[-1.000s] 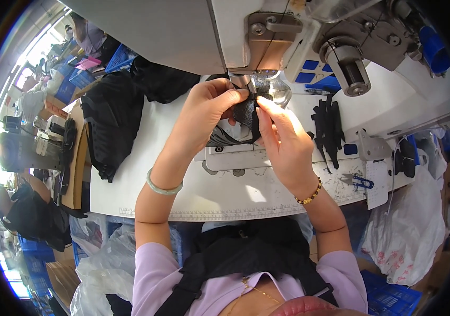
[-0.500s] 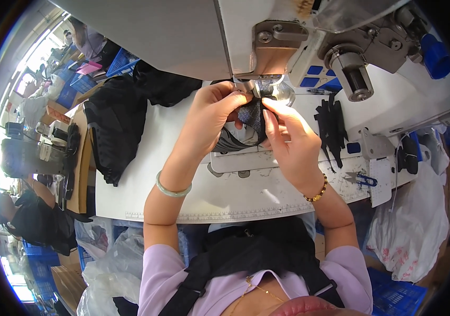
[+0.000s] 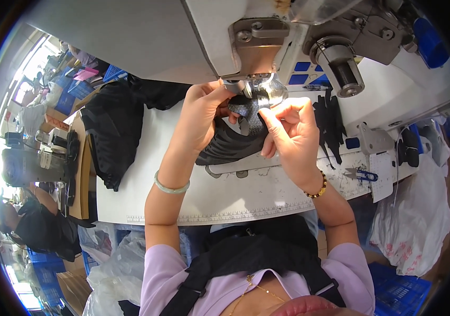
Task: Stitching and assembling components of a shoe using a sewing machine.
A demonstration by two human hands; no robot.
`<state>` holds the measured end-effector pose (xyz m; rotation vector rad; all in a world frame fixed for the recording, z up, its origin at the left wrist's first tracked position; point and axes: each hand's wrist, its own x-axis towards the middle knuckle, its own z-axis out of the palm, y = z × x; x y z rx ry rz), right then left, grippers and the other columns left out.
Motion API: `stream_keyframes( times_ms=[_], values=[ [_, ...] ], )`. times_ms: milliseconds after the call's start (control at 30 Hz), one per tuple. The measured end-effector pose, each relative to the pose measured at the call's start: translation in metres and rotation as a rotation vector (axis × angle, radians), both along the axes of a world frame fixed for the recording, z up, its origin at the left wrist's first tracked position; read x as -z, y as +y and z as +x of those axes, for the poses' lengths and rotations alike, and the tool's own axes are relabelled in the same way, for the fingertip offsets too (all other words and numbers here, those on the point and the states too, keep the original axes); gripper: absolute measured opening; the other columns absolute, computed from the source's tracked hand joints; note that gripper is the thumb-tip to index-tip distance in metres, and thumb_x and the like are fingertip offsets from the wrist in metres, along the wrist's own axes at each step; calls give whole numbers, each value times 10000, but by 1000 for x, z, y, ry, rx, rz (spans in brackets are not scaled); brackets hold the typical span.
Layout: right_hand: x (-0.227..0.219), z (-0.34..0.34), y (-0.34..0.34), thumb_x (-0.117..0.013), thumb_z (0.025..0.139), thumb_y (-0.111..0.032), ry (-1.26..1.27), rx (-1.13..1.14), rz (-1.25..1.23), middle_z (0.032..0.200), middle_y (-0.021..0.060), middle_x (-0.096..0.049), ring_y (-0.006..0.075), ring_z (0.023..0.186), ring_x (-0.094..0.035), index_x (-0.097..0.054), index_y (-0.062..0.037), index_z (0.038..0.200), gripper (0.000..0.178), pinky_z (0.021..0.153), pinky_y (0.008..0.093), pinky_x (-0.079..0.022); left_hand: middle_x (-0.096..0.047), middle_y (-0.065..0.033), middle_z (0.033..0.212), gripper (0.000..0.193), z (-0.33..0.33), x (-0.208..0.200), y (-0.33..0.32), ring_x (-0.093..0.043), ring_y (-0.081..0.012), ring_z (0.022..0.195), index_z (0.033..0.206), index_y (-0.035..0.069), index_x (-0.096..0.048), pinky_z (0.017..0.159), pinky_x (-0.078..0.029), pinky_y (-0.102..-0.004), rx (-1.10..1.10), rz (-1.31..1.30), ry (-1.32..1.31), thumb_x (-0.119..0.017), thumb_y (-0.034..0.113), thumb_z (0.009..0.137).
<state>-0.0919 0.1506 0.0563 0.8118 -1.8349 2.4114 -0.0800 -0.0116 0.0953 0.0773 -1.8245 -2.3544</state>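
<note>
**Black ribbed piece (image 3: 230,150) pinched two-handed at the sewing machine (image 3: 259,46)**

Nearest on my remote feed: the curved, ruler-marked edge (image 3: 225,216) of the white tabletop (image 3: 122,203), in front of the sewing machine. Behind it, smooth surface with dark lint runs back toward the machine; that stretch is the open room I can see.

Blue-handled snips (image 3: 364,175) lie front-right of the machine. Directly in front of its needle area sits the piece: soft, rounded, with a speckled inner face at its opening.

Right hand (image 3: 296,136): thumb and forefinger in a narrow pinch on the piece's right rim, other fingers curled. Left hand (image 3: 201,113): thumb and fingers close together at the left rim, tight against the machine's metal; exact contact hidden.

Right of the machine, thin ragged black strips (image 3: 329,126). Left of it, a limp, creased black cloth heap (image 3: 114,129).
</note>
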Motion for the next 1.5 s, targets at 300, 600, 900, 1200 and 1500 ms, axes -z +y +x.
stream_keyframes(
  times_ms=[300,600,900,1200,1500],
  values=[
    [17,1,3,-560,839,23,142,47,-39,776,-10,-465,-2,596,-433,-371,-53,913,216,515,138,-366,-598,-42,691,111,11,-2,2,-551,-93,542,843,-14,-628,452,-427,-216,47,-11,-60,-579,85,834],
    [20,-5,-2,-610,806,-17,151,142,-2,692,-17,-482,-16,506,-376,-376,-58,887,251,460,145,-308,-592,-40,693,92,7,3,-1,-550,-90,525,827,-2,-604,457,-419,-199,7,-28,-13,-576,83,847],
    [18,-10,6,-691,764,-85,300,362,189,618,-23,-460,16,439,-346,-402,-70,879,311,418,170,-289,-580,-19,651,158,-1,-1,-2,-547,-74,515,794,22,-603,486,-423,-190,3,5,-28,-607,164,862],
    [20,-12,8,-645,746,-15,530,360,32,738,21,-485,41,470,-366,-432,-49,879,254,426,173,-309,-599,-35,770,152,3,-2,-2,-555,-89,590,883,-11,-607,545,-439,-213,11,-123,41,-528,118,893],
    [-27,14,-40,-660,792,-103,532,-460,445,940,96,-600,130,581,-503,-461,-76,1256,505,518,233,-424,-473,61,693,147,80,-28,-94,-401,-15,640,845,-6,-587,551,-334,-187,522,-771,-20,-658,111,790]
  ],
)
